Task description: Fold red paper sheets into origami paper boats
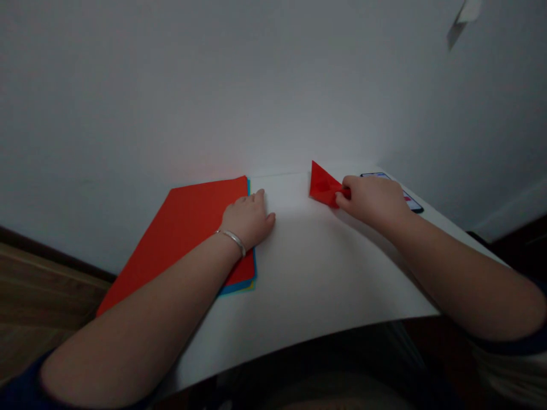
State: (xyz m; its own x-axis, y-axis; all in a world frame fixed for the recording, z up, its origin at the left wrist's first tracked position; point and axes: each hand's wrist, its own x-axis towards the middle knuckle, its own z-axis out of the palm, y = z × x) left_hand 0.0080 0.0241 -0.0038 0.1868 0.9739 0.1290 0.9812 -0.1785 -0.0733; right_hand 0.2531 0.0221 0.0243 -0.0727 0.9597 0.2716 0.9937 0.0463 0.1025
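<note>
A stack of coloured paper sheets [183, 228] lies on the left of the white table [307, 273], red on top with blue and yellow edges showing beneath. My left hand [250, 219] rests on the stack's right edge, fingers curled down onto it, a silver bracelet on the wrist. My right hand [371, 199] is closed in a pinch on a folded red paper triangle [322, 185] near the table's far edge.
A phone [408, 196] with a lit screen lies on the table behind my right hand, partly hidden by it. A white wall stands right behind the table. Wooden floor shows at the left.
</note>
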